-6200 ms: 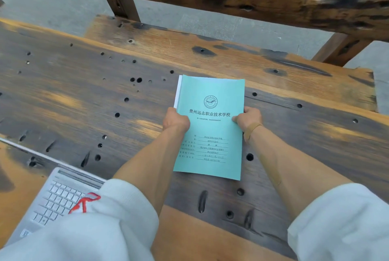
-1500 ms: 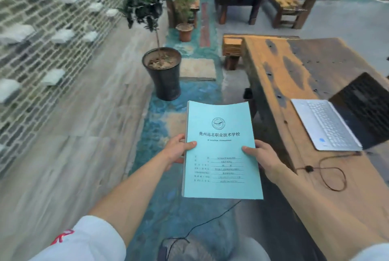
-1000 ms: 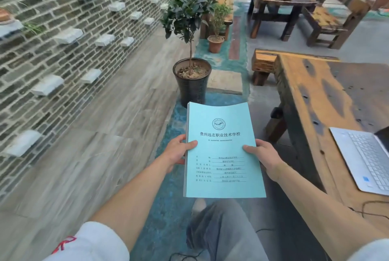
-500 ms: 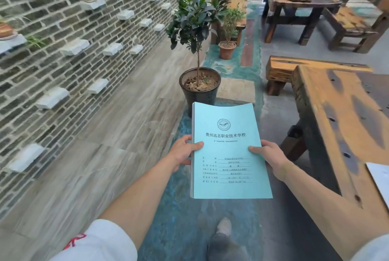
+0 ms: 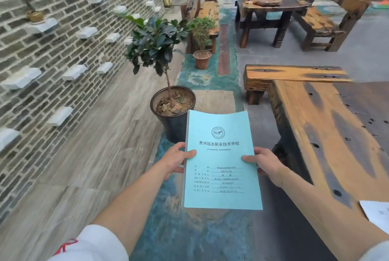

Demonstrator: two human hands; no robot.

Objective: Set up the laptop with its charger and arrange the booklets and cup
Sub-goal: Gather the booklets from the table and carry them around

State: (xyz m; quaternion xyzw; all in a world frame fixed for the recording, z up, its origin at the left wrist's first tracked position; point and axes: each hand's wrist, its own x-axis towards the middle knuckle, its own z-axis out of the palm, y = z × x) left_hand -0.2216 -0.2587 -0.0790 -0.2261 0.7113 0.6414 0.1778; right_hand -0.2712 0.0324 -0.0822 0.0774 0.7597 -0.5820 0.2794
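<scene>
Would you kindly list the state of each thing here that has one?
Booklet: closed, cover up, held in the air beside the table.
Left hand: gripping the booklet's left edge.
Right hand: gripping its right edge.
Laptop: only a corner shows; cannot tell.

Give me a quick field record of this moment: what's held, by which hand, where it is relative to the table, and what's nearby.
held item: teal booklet, cover up, in the air over the floor
left hand: grips the booklet's left edge
right hand: grips the booklet's right edge
wooden table: to the right, booklet not on it
laptop: only a corner shows at the right edge, on the table
ahead: potted plant
cup: not in view
</scene>
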